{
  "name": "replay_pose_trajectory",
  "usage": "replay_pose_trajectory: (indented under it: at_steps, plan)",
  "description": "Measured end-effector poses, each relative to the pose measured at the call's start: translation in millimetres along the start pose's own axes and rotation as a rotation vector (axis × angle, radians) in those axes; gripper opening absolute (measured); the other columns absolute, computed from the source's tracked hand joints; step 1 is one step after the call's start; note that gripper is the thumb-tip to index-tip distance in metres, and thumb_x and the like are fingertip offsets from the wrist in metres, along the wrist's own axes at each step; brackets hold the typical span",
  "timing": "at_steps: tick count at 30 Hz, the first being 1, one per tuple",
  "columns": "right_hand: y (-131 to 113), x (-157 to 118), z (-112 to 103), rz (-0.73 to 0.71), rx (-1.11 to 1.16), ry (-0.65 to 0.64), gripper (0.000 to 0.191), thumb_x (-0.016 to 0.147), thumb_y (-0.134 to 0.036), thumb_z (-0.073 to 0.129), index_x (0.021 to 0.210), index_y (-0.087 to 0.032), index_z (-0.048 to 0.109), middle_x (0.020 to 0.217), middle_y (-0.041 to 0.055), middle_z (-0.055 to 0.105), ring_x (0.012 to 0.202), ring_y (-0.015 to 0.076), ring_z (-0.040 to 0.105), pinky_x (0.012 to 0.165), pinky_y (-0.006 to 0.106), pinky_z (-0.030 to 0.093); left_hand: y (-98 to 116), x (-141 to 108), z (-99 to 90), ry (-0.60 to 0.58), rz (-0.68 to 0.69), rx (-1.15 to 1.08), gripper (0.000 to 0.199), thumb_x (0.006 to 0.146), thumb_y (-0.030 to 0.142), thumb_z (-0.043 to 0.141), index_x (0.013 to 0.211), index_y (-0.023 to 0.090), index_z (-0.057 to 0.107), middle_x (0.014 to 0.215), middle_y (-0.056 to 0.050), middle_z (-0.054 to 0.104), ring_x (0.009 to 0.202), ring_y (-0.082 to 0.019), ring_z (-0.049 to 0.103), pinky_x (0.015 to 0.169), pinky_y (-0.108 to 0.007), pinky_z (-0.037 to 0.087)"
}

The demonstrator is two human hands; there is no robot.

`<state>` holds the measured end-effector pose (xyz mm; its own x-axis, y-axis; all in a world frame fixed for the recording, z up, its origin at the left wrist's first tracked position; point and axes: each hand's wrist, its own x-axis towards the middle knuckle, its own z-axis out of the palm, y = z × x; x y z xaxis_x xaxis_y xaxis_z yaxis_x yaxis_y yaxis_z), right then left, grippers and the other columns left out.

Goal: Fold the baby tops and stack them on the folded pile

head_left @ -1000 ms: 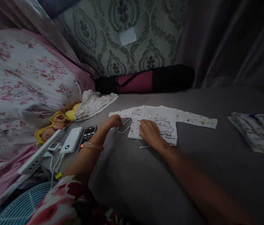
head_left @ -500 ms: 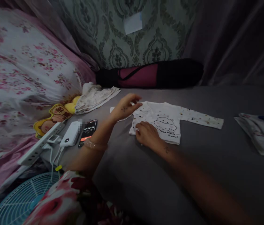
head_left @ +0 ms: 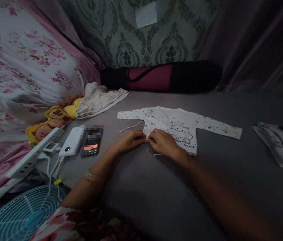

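Note:
A small white long-sleeved shirt [head_left: 166, 117] with a hippo drawing lies spread flat on the grey sheet [head_left: 136, 187]. Its lower left corner is pinched between the fingertips of my left hand [head_left: 133, 140] and my right hand [head_left: 162, 142], which almost touch each other. One thin white string [head_left: 132, 127] trails from the shirt's left side, below the sleeve. A second short string end [head_left: 157, 155] shows under my right hand. My fingers hide the corner itself.
Folded clothes [head_left: 279, 144] lie at the right and a crumpled white cloth [head_left: 98, 102] at the back left. A phone [head_left: 91, 142], power bank [head_left: 71, 142], power strip [head_left: 34, 154] and blue fan [head_left: 28, 214] are on the left. A long black and maroon bag [head_left: 148, 78] lines the wall.
My left hand has come down from above the shirt's left sleeve to its lower left corner, beside my right hand. The left sleeve and string are now uncovered. The view has shifted slightly.

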<state>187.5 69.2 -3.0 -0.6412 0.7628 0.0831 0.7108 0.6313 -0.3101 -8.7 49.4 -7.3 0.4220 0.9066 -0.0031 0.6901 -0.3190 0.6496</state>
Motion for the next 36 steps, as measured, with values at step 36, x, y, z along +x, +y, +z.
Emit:
replay_pose_trajectory:
  at_steps: [36]
  plan:
    - [81.2, -88.2, -26.6, 0.863, 0.321, -0.108, 0.043, 0.081, -0.05, 0.058, 0.053, -0.018, 0.055, 0.042, 0.0001, 0.052, 0.036, 0.0091, 0.046, 0.037, 0.02, 0.032, -9.1, -13.9, 20.1, 0.086, 0.075, 0.306, 0.024, 0.091, 0.024, 0.038, 0.105, 0.021, 0.057, 0.1, -0.005, 0.061, 0.073, -0.015, 0.059, 0.068, -0.027, 0.043]
